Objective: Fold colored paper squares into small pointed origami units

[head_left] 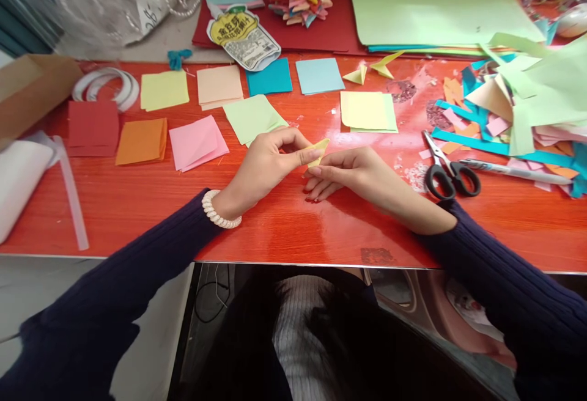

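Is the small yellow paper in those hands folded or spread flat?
Folded: the small yellow paper shows as a narrow, pointed shape, pinched by the left hand, with the right hand's fingertips at its lower end.

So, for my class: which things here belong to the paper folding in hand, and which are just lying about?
Likely in the job:
folded yellow paper, between left hand and right hand
pale yellow paper squares
folded yellow pieces

Probably just lying about:
spouted pouch
black-handled scissors
pen
paper offcuts

Pale glare streaks the glossy red tabletop (279,230); outer edges look stretched.
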Available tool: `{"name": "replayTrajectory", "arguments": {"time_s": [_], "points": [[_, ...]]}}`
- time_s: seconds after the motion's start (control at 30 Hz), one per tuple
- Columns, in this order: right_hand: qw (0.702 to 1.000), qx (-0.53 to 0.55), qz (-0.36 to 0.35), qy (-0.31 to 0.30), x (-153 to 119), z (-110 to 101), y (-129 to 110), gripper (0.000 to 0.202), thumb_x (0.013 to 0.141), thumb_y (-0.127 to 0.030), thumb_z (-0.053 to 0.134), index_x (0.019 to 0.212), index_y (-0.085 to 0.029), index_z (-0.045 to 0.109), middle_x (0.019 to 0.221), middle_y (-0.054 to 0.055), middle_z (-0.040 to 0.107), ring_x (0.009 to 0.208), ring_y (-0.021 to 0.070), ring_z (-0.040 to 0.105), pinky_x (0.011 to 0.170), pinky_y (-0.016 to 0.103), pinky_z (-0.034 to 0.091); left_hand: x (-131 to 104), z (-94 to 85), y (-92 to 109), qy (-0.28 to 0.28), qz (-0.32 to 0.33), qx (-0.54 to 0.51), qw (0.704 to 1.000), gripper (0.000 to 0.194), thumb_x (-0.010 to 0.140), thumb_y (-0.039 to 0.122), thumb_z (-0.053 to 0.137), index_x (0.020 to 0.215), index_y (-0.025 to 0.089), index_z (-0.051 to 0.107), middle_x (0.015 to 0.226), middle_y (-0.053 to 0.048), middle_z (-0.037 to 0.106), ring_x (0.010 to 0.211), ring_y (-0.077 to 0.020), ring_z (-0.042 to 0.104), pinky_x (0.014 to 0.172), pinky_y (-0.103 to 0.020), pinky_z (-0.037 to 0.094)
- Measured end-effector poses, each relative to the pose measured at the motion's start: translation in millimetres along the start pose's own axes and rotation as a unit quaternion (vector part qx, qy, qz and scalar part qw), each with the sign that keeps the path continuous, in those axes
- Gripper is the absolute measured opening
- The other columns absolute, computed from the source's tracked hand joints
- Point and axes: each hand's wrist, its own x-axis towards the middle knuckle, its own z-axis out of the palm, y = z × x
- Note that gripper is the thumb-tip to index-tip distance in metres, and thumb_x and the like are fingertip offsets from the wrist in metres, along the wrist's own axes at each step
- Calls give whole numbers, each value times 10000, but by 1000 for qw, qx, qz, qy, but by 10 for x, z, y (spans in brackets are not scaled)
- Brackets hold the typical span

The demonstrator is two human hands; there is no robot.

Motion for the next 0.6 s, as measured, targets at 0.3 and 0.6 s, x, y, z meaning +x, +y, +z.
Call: {"name": "replayTrajectory", "arguments": {"time_s": [0.3,0.6], "points": [[1000,5,-12,-4,3,19,25,270,771,-381,641,728,-115,652,686,57,691,608,137,669,618,270,569,-19,21,-7,-42,-55,-63,996,307,752,436,651,631,176,542,625,10,520,598,-106,474,583,-261,397],[998,13,15,-65,-14,-41,-10,231,813,-328,603,753,-111,653,692,71,701,619,151,680,607,268,567,-8,-18,36,-75,-58,-44,995,251,761,397,643,722,152,609,701,-5,590,639,-99,513,614,-248,406]]}}
